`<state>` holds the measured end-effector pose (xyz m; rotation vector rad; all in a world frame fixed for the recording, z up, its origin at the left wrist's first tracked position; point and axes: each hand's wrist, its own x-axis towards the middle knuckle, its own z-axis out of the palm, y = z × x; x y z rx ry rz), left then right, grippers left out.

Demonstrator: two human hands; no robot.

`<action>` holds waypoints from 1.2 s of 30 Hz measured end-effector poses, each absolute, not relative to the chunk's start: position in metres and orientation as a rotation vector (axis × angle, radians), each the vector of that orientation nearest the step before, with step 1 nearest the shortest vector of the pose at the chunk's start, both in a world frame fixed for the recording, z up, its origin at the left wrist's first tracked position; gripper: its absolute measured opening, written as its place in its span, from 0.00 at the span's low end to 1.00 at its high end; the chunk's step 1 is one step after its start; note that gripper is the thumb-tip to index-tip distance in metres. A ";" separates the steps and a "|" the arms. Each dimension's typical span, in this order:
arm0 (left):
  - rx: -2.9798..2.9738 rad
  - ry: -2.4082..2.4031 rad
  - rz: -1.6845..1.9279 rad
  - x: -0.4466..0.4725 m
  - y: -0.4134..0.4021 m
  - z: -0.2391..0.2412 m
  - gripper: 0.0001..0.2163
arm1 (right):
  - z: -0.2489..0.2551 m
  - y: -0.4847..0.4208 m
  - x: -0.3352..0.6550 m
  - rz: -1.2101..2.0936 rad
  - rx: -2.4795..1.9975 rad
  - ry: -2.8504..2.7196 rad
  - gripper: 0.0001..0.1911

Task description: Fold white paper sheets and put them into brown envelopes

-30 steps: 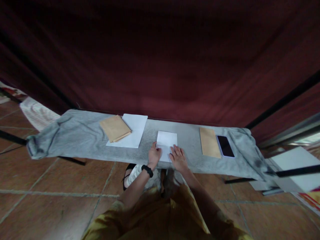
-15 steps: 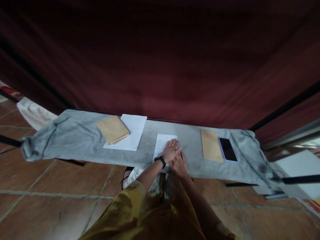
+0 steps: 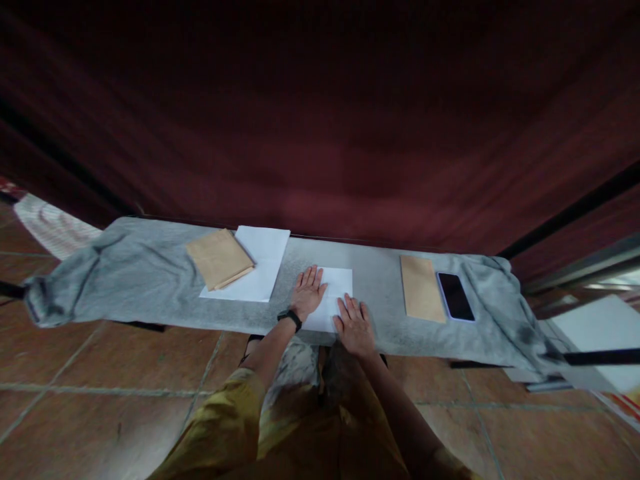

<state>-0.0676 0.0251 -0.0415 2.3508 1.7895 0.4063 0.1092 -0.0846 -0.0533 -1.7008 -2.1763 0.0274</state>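
A folded white sheet of paper (image 3: 336, 287) lies on the grey cloth-covered bench (image 3: 150, 280) in front of me. My left hand (image 3: 306, 292), with a black band on the wrist, lies flat on the sheet's left part, fingers stretched out. My right hand (image 3: 354, 325) rests flat on the sheet's near right corner, fingers apart. Neither hand grips anything.
To the left, a stack of brown envelopes (image 3: 219, 258) lies on a larger white sheet (image 3: 263, 270). To the right lie one brown envelope (image 3: 421, 288) and a dark phone (image 3: 455, 296). A dark red curtain (image 3: 320, 120) hangs behind. The floor is tiled.
My left hand slid right across the paper half a second ago, then moved back to its left part. My right hand stayed at the near right corner.
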 end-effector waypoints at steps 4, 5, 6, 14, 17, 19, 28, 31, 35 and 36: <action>2.272 1.904 0.445 -0.080 0.014 -0.037 0.27 | -0.051 -0.086 0.109 0.006 -1.693 -2.185 0.27; 2.247 1.944 0.460 -0.080 0.009 -0.035 0.28 | -0.050 -0.086 0.109 0.002 -1.692 -2.187 0.27; 2.231 1.973 0.477 -0.079 0.002 -0.034 0.28 | -0.050 -0.087 0.108 0.000 -1.691 -2.189 0.27; 2.567 1.519 0.405 -0.064 -0.067 -0.038 0.25 | -0.050 -0.090 0.111 -0.005 -1.663 -2.222 0.26; 2.618 1.506 0.389 -0.068 -0.075 -0.038 0.26 | -0.052 -0.088 0.111 0.014 -1.669 -2.224 0.25; 2.641 1.505 0.383 -0.071 -0.075 -0.037 0.25 | -0.052 -0.085 0.111 0.030 -1.677 -2.218 0.25; 2.751 1.476 0.381 -0.073 -0.075 -0.038 0.22 | -0.053 -0.052 0.097 0.126 -1.667 -2.275 0.27; 2.780 1.497 0.382 -0.072 -0.075 -0.038 0.24 | -0.054 -0.048 0.098 0.089 -1.695 -2.289 0.27; 2.796 1.543 0.355 -0.072 -0.076 -0.038 0.26 | -0.054 -0.043 0.106 0.042 -1.770 -2.255 0.28; 2.792 1.558 0.346 -0.071 -0.077 -0.038 0.27 | -0.054 -0.041 0.109 0.029 -1.793 -2.237 0.28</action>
